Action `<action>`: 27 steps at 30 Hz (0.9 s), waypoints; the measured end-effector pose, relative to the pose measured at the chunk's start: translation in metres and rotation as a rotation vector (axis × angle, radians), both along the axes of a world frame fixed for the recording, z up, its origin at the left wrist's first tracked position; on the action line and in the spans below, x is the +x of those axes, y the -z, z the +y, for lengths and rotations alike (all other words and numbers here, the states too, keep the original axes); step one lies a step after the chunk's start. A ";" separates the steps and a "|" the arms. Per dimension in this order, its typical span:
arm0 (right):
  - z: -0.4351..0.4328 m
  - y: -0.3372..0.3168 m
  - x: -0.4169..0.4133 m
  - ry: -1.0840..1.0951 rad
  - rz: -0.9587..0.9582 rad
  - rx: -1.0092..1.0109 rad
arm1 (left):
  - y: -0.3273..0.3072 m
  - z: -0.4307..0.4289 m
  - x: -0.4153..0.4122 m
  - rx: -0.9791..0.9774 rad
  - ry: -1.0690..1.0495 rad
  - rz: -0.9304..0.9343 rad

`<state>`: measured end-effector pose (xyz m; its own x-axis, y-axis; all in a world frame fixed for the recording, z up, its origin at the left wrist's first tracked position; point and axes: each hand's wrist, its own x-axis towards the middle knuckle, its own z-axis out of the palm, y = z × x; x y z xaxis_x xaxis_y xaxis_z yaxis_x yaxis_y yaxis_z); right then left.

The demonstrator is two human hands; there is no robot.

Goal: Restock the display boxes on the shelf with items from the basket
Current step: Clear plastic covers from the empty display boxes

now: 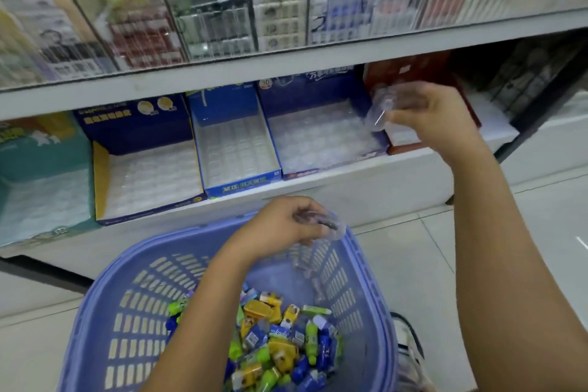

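1. Standing beside the person, head view: a lilac-blue slotted plastic basket [127, 312] sits on the pale tiled floor [429, 248] in front of the white lower shelf [318, 197].
2. Small wrapped items in yellow, green and blue [276, 337] lie heaped on the basket's bottom, toward its near right.
3. The left hand [286, 223] hovers over the basket's far rim, fingers curled round a crumpled clear plastic piece [331, 226] with something dark inside. What it is cannot be told.
4. The right hand [429, 118] is raised at the lower shelf, thumb and fingers pinching a second clear plastic piece [378, 108], which is blurred.
5. That piece is over the right end of the dark blue cardboard display box [311, 89], just beside the red display box [410, 73].
6. Leftward stand a mid-blue display box [219, 105], a yellow-and-navy display box [133, 124] and a teal display box [41, 156], each lined with a clear moulded tray.
7. The upper shelf [286, 64] carries clear acrylic cases of packets [210, 9], also blurred.
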<state>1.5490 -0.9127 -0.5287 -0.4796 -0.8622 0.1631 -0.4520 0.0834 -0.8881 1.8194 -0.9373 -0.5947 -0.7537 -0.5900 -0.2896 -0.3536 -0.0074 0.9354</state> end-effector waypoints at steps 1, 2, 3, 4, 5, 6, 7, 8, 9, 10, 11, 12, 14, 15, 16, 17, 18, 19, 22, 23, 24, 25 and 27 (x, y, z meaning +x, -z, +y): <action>-0.006 0.000 -0.015 0.073 0.078 -0.016 | -0.003 0.002 -0.005 -0.010 -0.009 0.012; -0.012 0.001 -0.029 0.130 0.139 -0.019 | -0.005 0.004 -0.010 -0.024 -0.031 0.028; -0.018 0.002 -0.041 0.162 0.211 -0.018 | -0.007 0.005 -0.014 -0.035 -0.068 0.049; -0.023 0.005 -0.052 0.170 0.297 -0.012 | -0.008 0.005 -0.018 -0.048 -0.121 0.070; -0.029 0.007 -0.059 0.154 0.362 0.002 | -0.009 0.004 -0.022 -0.069 -0.184 0.080; -0.034 0.009 -0.064 0.118 0.384 0.021 | -0.011 0.003 -0.026 -0.096 -0.246 0.087; -0.039 0.012 -0.066 0.065 0.376 0.049 | -0.013 0.001 -0.030 -0.118 -0.300 0.099; -0.044 0.015 -0.068 0.009 0.372 0.077 | -0.015 0.000 -0.034 -0.133 -0.343 0.118; -0.047 0.019 -0.069 -0.039 0.377 0.101 | -0.018 -0.001 -0.038 -0.146 -0.375 0.139; -0.050 0.022 -0.071 -0.071 0.387 0.122 | -0.020 -0.003 -0.042 -0.157 -0.401 0.156; -0.053 0.025 -0.073 -0.088 0.393 0.139 | -0.022 -0.004 -0.045 -0.167 -0.420 0.168; -0.054 0.027 -0.076 -0.094 0.395 0.150 | -0.023 -0.005 -0.048 -0.178 -0.436 0.177; -0.057 0.029 -0.080 -0.103 0.410 0.153 | -0.024 -0.008 -0.053 -0.210 -0.451 0.170; -0.059 0.029 -0.082 -0.114 0.422 0.149 | -0.024 -0.009 -0.054 -0.227 -0.449 0.155; -0.061 0.029 -0.083 -0.126 0.437 0.146 | -0.024 -0.010 -0.057 -0.242 -0.444 0.145; -0.062 0.028 -0.085 -0.136 0.451 0.144 | -0.024 -0.011 -0.059 -0.257 -0.441 0.143; -0.063 0.029 -0.086 -0.142 0.460 0.144 | -0.024 -0.013 -0.061 -0.274 -0.444 0.145; -0.063 0.030 -0.087 -0.143 0.458 0.145 | -0.025 -0.014 -0.064 -0.287 -0.454 0.148; -0.060 0.038 -0.090 -0.142 0.421 0.152 | -0.029 -0.019 -0.074 -0.266 -0.506 0.180; -0.059 0.042 -0.090 -0.143 0.420 0.151 | -0.030 -0.022 -0.077 -0.259 -0.519 0.191; -0.059 0.046 -0.090 -0.141 0.432 0.147 | -0.031 -0.023 -0.080 -0.260 -0.527 0.200; -0.059 0.049 -0.091 -0.134 0.460 0.141 | -0.033 -0.024 -0.083 -0.268 -0.531 0.210; -0.061 0.052 -0.089 -0.114 0.535 0.127 | -0.036 -0.027 -0.088 -0.295 -0.532 0.226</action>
<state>1.4596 -0.9736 -0.5807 -0.2609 -0.9326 0.2493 -0.8493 0.0989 -0.5186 1.7311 -0.9647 -0.5583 -0.3597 -0.9302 0.0733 -0.1664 0.1413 0.9759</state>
